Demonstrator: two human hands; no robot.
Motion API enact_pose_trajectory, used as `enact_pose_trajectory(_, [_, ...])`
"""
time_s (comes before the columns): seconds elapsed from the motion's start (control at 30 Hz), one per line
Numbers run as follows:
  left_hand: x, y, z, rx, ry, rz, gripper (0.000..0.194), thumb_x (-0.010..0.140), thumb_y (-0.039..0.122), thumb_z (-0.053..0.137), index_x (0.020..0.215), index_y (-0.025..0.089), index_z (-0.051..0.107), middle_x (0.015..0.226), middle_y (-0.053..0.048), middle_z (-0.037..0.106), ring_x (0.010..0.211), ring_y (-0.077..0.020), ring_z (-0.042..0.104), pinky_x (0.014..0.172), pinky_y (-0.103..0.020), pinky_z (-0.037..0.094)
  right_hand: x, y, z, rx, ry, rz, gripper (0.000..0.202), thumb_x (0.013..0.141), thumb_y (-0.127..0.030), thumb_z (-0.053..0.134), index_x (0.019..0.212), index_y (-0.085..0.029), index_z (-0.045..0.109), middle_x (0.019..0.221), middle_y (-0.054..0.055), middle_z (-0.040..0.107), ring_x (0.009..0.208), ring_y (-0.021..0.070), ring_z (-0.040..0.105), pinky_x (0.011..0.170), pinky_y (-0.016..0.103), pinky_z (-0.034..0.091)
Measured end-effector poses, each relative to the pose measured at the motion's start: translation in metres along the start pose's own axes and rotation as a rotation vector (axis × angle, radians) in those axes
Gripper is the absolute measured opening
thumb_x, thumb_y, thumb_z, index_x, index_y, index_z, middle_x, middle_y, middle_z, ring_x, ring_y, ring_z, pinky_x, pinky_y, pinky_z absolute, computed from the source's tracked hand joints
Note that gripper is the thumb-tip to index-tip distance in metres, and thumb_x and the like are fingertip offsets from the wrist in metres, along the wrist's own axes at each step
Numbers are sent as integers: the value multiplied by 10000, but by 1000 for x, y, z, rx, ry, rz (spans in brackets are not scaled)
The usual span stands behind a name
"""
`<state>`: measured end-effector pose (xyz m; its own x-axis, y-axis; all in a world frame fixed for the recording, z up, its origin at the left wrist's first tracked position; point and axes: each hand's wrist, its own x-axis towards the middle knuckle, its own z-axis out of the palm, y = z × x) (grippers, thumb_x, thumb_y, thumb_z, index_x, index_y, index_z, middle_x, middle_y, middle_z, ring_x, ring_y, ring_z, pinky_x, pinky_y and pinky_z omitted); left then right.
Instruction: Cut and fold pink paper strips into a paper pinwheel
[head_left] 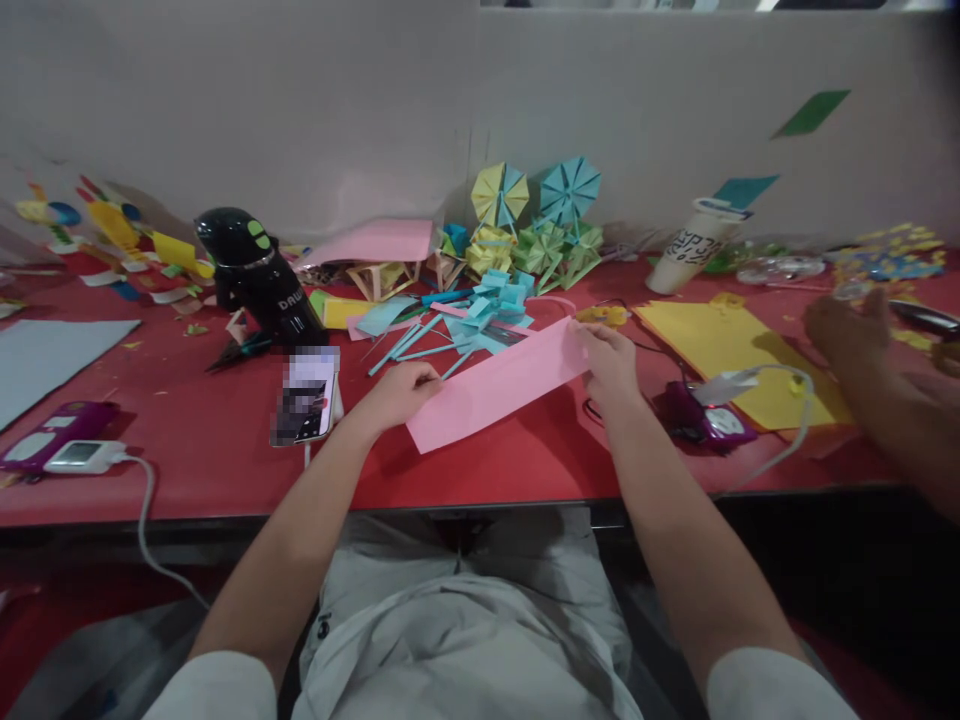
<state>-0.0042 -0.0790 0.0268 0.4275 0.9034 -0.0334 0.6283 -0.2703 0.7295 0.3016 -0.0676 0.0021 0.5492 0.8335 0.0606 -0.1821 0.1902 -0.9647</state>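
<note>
A long strip of pink paper point(501, 388) is held tilted above the red table, its right end higher in view than its left. My right hand point(609, 355) pinches the upper right end between thumb and fingers. At the left end, my left hand point(409, 390) is closed on the strip's upper edge, fingers curled. Just beyond the strip lies a pile of folded light-blue paper pieces point(499, 300) and thin blue paper sticks point(405, 343). Paper umbrellas in yellow and blue point(500, 197) and plain blue point(570, 190) stand behind the pile.
Left of my hands are a phone point(307, 395) on a stand and a black bottle point(259, 275). To the right lie yellow paper sheets point(739, 350), a purple device point(709, 415) with a cable, and a paper cup point(694, 245). Another person's hand point(851, 330) is at far right.
</note>
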Motion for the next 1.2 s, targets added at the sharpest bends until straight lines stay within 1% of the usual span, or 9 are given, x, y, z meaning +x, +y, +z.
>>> enact_pose_trajectory(0.2, [-2,-3,-3,65,49,11,226,869,343,537,750,174,628,719,-20,613,675,-146,515,611,-279,351,-1,3,-5,-62,-15,41,314,518,-376,827,627,-185,602,565,-29,583,516,99,492,497,239,385])
enact_pose_trajectory(0.37, [-4,-5,-10,153,55,20,159,871,257,511,815,187,643,800,-32,667,740,-160,563,663,-281,393,0,7,-11,-319,-143,-14,284,627,-435,729,658,-192,584,592,-9,554,543,126,477,544,288,406])
enact_pose_trajectory(0.43, [-4,-8,-14,196,57,-1,155,866,251,513,803,189,639,795,-36,671,748,-168,572,667,-284,391,-1,4,-12,-508,-143,-170,223,689,-398,686,707,-193,601,660,24,594,615,164,527,614,326,449])
enact_pose_trajectory(0.53, [-3,-11,-21,229,30,7,145,855,239,512,794,192,635,814,-42,681,779,-179,589,688,-286,389,-9,-4,-6,-709,-164,-526,190,774,-328,632,907,-196,660,904,93,680,853,241,614,811,406,486])
enact_pose_trajectory(0.63, [-1,-11,-27,245,-19,41,158,860,225,490,799,195,633,833,-41,685,785,-180,593,696,-282,390,-24,-13,13,-800,-517,-692,290,837,-340,614,1091,-222,690,1109,108,696,1055,276,615,965,442,440])
enact_pose_trajectory(0.73, [0,-11,-30,270,-40,61,178,869,212,469,813,193,637,845,-45,684,772,-177,586,690,-279,392,-35,-15,35,-904,-821,-600,263,853,-343,633,1075,-233,723,1083,89,728,1025,265,642,904,386,462])
enact_pose_trajectory(0.87, [3,-16,-27,345,-18,43,222,883,206,463,925,203,681,985,-75,717,874,-209,619,759,-303,425,-33,-12,52,-1028,-1033,-495,149,870,-260,602,913,-208,735,915,70,747,820,211,649,729,315,453])
enact_pose_trajectory(1.0, [6,-19,-21,401,-11,80,257,888,220,494,1037,217,704,1147,-84,716,1051,-245,625,892,-336,435,-26,-11,55,-1048,-1134,-412,149,870,-245,580,816,-194,710,793,51,721,694,166,599,635,282,411])
enact_pose_trajectory(1.2, [14,-5,-5,371,-40,219,200,881,238,532,930,193,721,1006,-77,725,962,-227,632,847,-323,441,-29,-3,54,-980,-1149,-362,154,861,-265,575,779,-194,684,748,34,692,668,152,568,626,272,402])
